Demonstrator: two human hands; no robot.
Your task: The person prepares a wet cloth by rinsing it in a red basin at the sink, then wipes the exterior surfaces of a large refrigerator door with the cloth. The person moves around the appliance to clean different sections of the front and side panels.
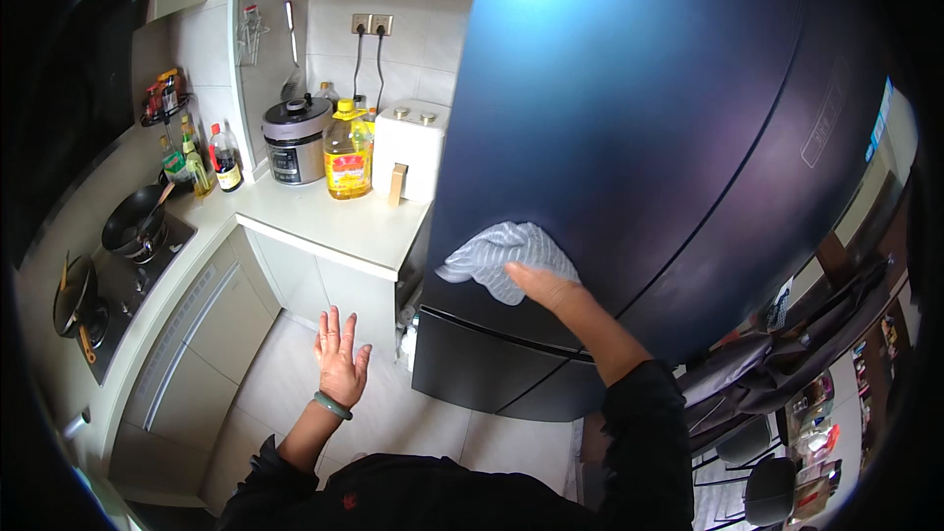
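A grey striped cloth (509, 251) lies pressed against the dark blue refrigerator door (590, 125), low on its left part. My right hand (542, 284) grips the cloth, and part of the fingers is blurred or hidden in its folds. My left hand (341, 365) hangs in the air above the floor, fingers apart and holding nothing. Around the left wrist sits a green bangle (332, 405). Below the cloth runs the gap above the refrigerator's lower drawers (472, 361).
On the pale countertop (324, 228) stand a pressure cooker (296, 144), a cooking oil jug (348, 155) and a white air fryer (413, 147). Left are a gas hob (140, 295), a wok (136, 221) and a sauce bottle (225, 162). Chairs (767, 490) stand at lower right.
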